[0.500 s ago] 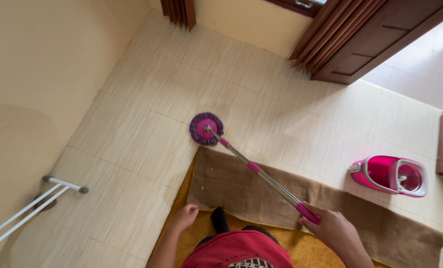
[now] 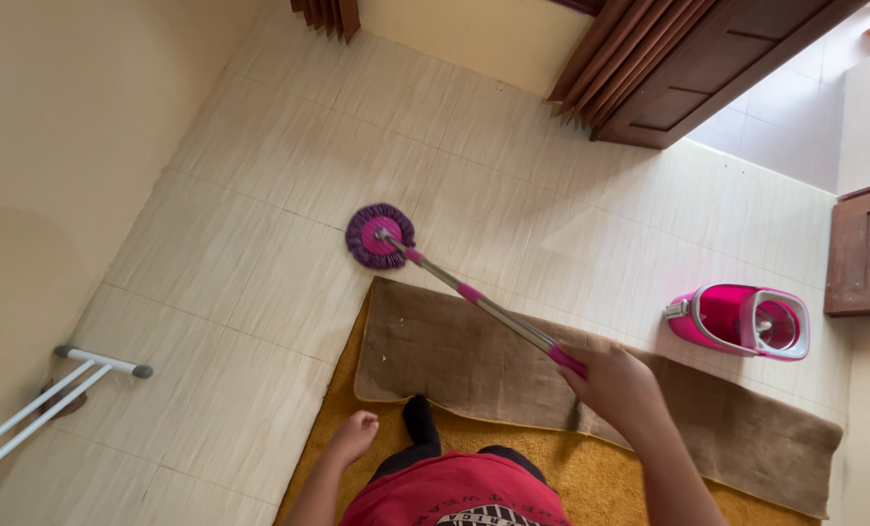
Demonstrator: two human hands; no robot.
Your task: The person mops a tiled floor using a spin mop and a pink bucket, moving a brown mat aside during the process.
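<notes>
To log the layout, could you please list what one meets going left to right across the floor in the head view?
White rack → left hand → purple mop head → right hand gripping the mop handle → pink mop bucket → brown wooden panel.

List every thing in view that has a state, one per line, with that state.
Purple round mop head: flat on the tiled floor, beside the rug corner.
Metal mop pole with pink grips: tilted, held at its upper end.
Right hand: closed around the pole.
Left hand: empty, loosely curled.
Pink spin bucket: upright on the tiles.
Brown rug: flat, overlapping the yellow mat.
Wooden door: open.
</notes>
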